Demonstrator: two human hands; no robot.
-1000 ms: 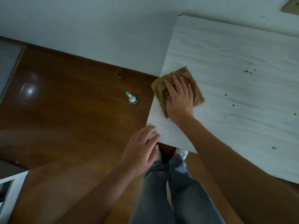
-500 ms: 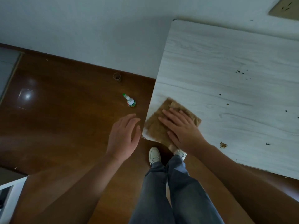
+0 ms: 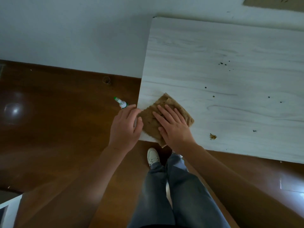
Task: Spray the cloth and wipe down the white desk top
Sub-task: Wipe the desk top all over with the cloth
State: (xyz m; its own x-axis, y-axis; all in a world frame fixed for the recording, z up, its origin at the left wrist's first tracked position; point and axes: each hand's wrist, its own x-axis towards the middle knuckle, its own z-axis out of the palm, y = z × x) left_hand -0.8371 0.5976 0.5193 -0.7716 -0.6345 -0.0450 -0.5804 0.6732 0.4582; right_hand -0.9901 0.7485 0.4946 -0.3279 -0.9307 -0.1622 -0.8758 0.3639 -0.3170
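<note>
Dark polished wood floor (image 3: 54, 129) and a pale wall surround the white wood-grain table (image 3: 213, 50), whose near left corner is under work. Dark specks (image 3: 221, 63) and a brown crumb (image 3: 213, 136) lie farther right, so most wiping looks left to do. On that corner sits the brown cloth (image 3: 166, 102), pressed flat beneath the open right hand (image 3: 174, 127); the left hand (image 3: 125, 127), fingers loosely spread and holding nothing, cups the table edge beside it. A small spray bottle (image 3: 121, 103) stands on the floor.
</note>
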